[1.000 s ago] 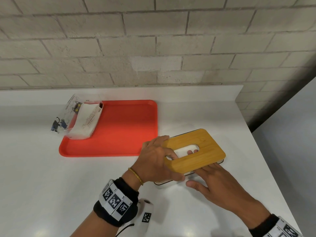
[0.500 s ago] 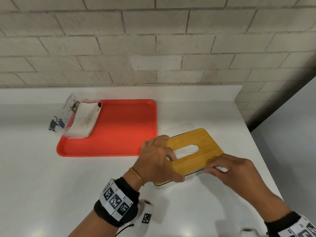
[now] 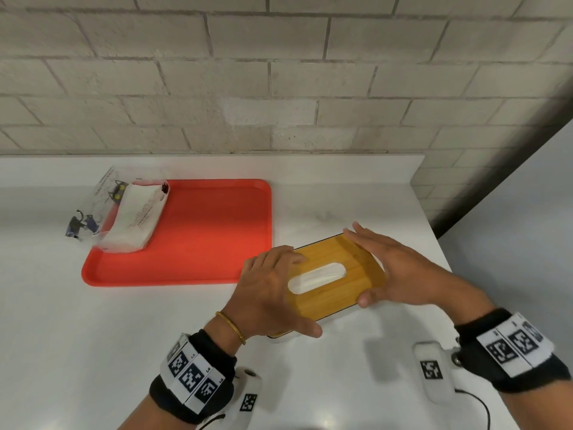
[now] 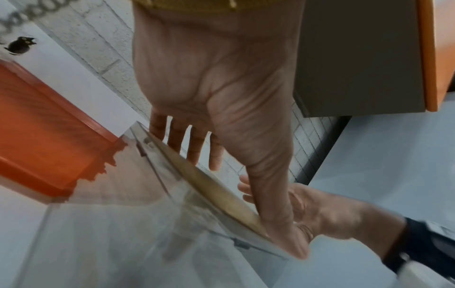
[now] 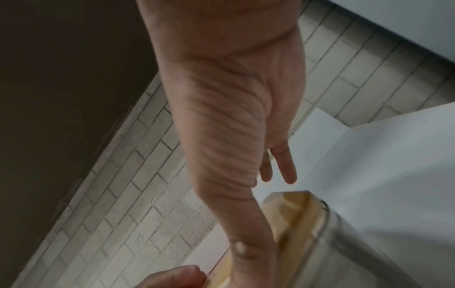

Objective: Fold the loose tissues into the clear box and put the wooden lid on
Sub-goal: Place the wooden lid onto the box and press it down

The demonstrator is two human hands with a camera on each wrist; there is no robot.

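The wooden lid (image 3: 338, 293) lies on the clear box (image 3: 286, 337) at the right of the white counter. White tissue (image 3: 316, 276) shows through the lid's oval slot. My left hand (image 3: 276, 290) rests on the lid's left end, fingers flat on top and thumb along the near edge. My right hand (image 3: 384, 270) lies across the right end with straight fingers, thumb against the near edge. The left wrist view shows my left hand (image 4: 221, 117) spanning the lid's edge (image 4: 221, 194) above the clear box wall (image 4: 147, 214). In the right wrist view, my right hand (image 5: 234, 136) touches the lid (image 5: 295, 214).
A red tray (image 3: 201, 231) sits left of the box, with an opened plastic tissue pack (image 3: 133, 218) on its far left corner. The brick wall runs behind. The counter's right edge (image 3: 440, 252) is close to my right hand.
My right hand left the lid's near right corner and now lies flat across its right end. My left fingers drew back from the slot.
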